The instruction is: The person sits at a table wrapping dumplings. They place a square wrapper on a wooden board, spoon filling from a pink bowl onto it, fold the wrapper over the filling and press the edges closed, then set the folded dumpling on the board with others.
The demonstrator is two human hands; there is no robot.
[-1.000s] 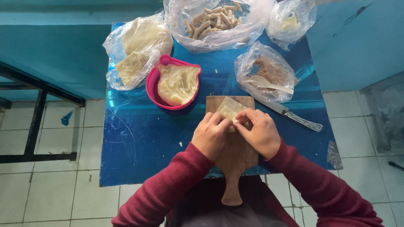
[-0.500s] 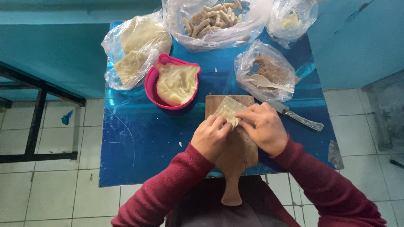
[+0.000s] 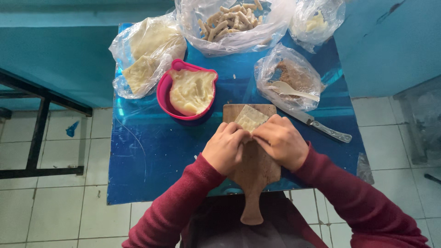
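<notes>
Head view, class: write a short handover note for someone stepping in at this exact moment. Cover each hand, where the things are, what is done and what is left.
Left hand: fingertips on the near edge of the pale wrapper, over the board.
Right hand: gripping the same edge from the other side.
Things: pink bowl of mash left of the board; bag of finished rolls at the far edge; knife on the right; spare wrappers bagged far left.
Done: wrapper laid out, near edge gathered.
Left: far corner lies flat, so the rolling looks unfinished.
</notes>
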